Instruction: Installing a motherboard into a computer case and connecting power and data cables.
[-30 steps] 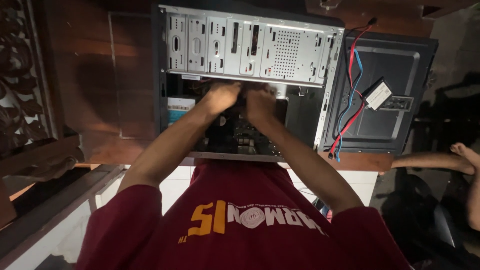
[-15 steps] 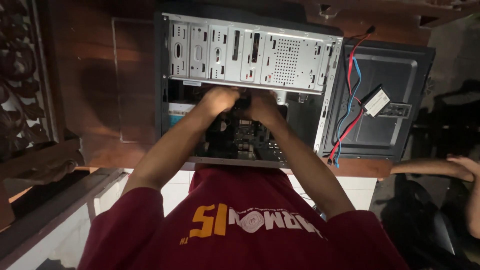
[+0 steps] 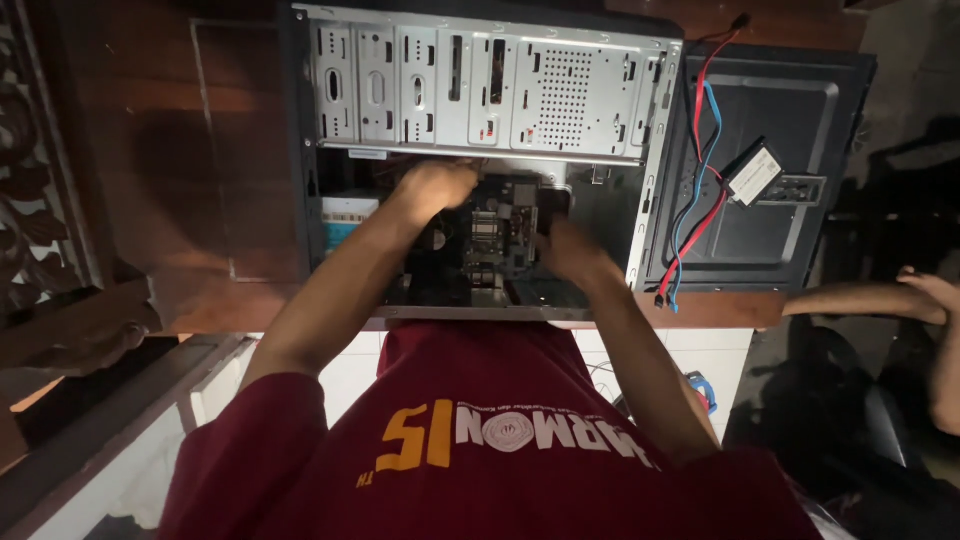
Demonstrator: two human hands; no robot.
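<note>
Inside the open computer case (image 3: 480, 85), the stiff, fragile circuit board (image 3: 490, 235) lay between the left hand (image 3: 432, 185) at ten o'clock and right hand (image 3: 568, 250) at three, best held by its edges, though whether either hand gripped it I could not tell.

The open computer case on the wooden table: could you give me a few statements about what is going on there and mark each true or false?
1. Both hands reach into the computer case. True: the left hand and the right hand are over the circuit board.
2. The side panel is fitted on the case. False: it lies flat beside the case, on its right.
3. Red and blue cables run across the side panel. True.
4. The small drive sits inside the case. False: it rests on the side panel, on the cables.
5. The person wears a green shirt. False: the shirt is dark red.
</note>
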